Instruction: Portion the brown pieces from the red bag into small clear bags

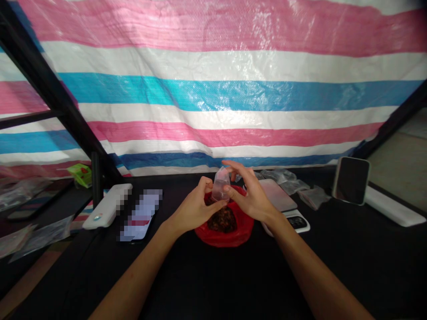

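A small clear plastic bag (220, 183) is held upright between both hands, above a red plastic bag (224, 235) that lies open on the black table and holds a dark brown heap (223, 218). My left hand (195, 206) pinches the small bag's lower left side with curled fingers. My right hand (251, 195) grips its right side with thumb and forefinger, the other fingers spread above it.
A white kitchen scale (283, 202) sits right of the red bag, with several empty clear bags (293, 184) behind it. A phone (351, 180) leans at the right by a white bar (390, 209). A white device (107, 205) and a second phone (140, 215) lie left.
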Available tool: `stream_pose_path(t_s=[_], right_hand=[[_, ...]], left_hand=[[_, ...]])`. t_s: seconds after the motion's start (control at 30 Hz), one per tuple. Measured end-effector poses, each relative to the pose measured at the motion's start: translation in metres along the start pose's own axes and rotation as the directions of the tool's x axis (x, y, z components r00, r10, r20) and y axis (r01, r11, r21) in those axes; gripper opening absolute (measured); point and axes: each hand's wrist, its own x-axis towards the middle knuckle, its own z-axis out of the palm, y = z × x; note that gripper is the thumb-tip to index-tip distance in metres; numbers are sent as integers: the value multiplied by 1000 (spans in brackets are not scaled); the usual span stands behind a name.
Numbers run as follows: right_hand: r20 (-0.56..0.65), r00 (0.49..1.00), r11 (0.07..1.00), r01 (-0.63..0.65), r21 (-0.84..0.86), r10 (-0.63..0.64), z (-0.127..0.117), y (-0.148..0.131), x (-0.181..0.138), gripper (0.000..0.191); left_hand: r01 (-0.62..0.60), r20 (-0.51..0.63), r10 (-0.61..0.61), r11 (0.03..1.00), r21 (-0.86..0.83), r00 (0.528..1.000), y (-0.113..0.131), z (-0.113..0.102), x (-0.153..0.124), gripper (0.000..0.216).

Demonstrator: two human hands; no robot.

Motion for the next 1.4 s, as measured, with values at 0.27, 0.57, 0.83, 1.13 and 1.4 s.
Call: stream_pose_path(t_s=[0.27,0.57,0.83,1.13,1.4], right_hand=[[-110,994,999,-14,48,19,2,5,3,28],[-274,959,997,-74,16,76,-3,16,8,11],[-556,700,806,-586,-87,449,-30,85,-3,25],[-524,643,572,-756,-318,558,-51,112,-23,30],[-566,717,623,-671,-402,407,-52,113,-21,44]], left_hand=[[34,-91,-22,991,131,996,-7,-5,2,26],[-4,-151,53,951,308,987,-8,-18,3,25],[162,-70,-154,740,653,986,9,-64,-4,20],[357,333,-435,894,270,837,13,-79,-28,24],[270,-12,-297,849,453,955,-16,-79,-10,7]])
